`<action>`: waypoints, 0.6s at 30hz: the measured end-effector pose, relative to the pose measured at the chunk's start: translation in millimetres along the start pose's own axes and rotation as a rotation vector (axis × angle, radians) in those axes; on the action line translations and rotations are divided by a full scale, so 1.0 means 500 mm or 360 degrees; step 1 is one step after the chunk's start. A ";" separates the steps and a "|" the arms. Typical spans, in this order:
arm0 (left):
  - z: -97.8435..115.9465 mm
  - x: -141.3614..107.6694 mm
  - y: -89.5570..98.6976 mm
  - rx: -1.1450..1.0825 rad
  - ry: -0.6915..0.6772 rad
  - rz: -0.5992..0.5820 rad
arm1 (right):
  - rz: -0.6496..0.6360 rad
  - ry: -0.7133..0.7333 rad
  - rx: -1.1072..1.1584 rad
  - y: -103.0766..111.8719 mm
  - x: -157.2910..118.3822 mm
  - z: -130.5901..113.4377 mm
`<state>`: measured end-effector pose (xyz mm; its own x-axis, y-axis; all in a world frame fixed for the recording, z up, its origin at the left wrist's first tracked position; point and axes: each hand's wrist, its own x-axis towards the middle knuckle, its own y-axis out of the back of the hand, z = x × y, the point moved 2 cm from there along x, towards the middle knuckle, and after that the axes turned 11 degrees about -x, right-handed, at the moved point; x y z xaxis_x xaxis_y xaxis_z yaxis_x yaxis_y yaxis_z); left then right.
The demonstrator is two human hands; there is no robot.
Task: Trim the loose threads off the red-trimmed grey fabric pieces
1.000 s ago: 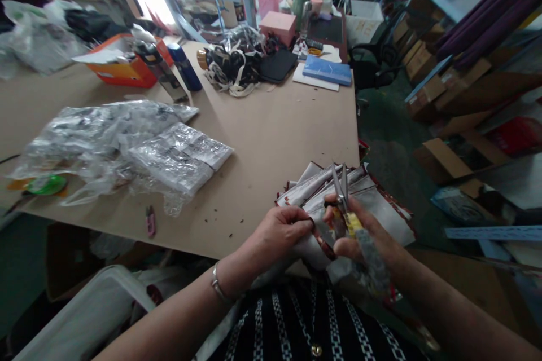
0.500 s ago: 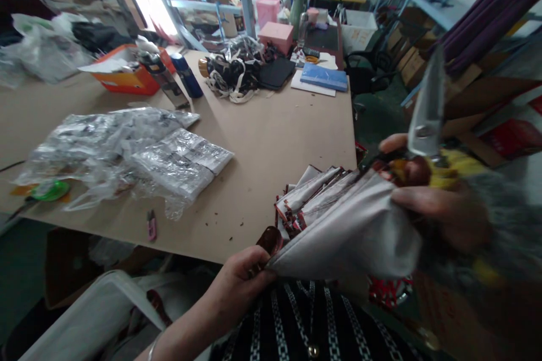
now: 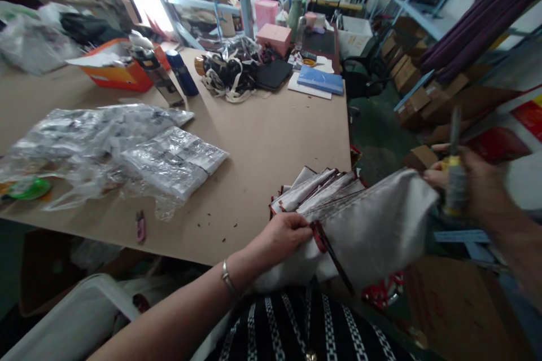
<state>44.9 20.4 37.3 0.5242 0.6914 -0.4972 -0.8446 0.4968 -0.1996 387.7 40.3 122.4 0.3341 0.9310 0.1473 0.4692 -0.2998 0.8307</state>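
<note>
A pale grey fabric piece [image 3: 381, 231] stretches in front of my body, beside a folded stack of similar grey pieces [image 3: 313, 189] with dark red edging on the table edge. My left hand [image 3: 285, 237] is closed over the fabric, pinching a dark red strip [image 3: 328, 251] that hangs down across it. At the fabric's far right corner is my right hand [image 3: 478, 175], blurred by motion. It is closed around scissors [image 3: 454, 169] with yellow on the handles and the blade pointing up. Whether its fingertips also grip the corner, I cannot tell.
Clear plastic-wrapped packets [image 3: 173, 161] lie on the table [image 3: 271, 135], with small pink snips [image 3: 140, 227] near the front edge. An orange box [image 3: 121, 76], a blue bottle [image 3: 182, 73] and blue folder [image 3: 320, 79] stand farther back. Cardboard boxes [image 3: 466, 304] sit at lower right.
My left hand has moved right and up along the fabric and now pinches the dark red strip. My right hand with the scissors has moved right, and the fabric's corner has shifted right.
</note>
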 end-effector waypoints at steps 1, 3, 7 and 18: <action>-0.007 0.016 0.002 -0.0031 0.0043 0.0062 | 0.0024 0.0022 -0.0067 -0.013 -0.006 0.003; -0.017 0.036 0.006 -0.0098 0.0118 0.0114 | -0.0121 0.0040 -0.0079 -0.050 -0.039 -0.005; -0.025 0.040 0.012 -0.0170 0.0123 0.0142 | -0.1150 -0.0031 0.0476 -0.141 -0.179 -0.062; -0.038 0.044 0.013 -0.0342 0.0111 0.0177 | -0.1996 -0.0228 0.0930 -0.245 -0.330 -0.089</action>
<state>48.7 28.8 8.8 0.4245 0.6938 -0.5818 -0.9042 0.2917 -0.3119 238.6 -67.3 20.6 -0.4961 0.6219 -0.6059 0.7728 0.6344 0.0183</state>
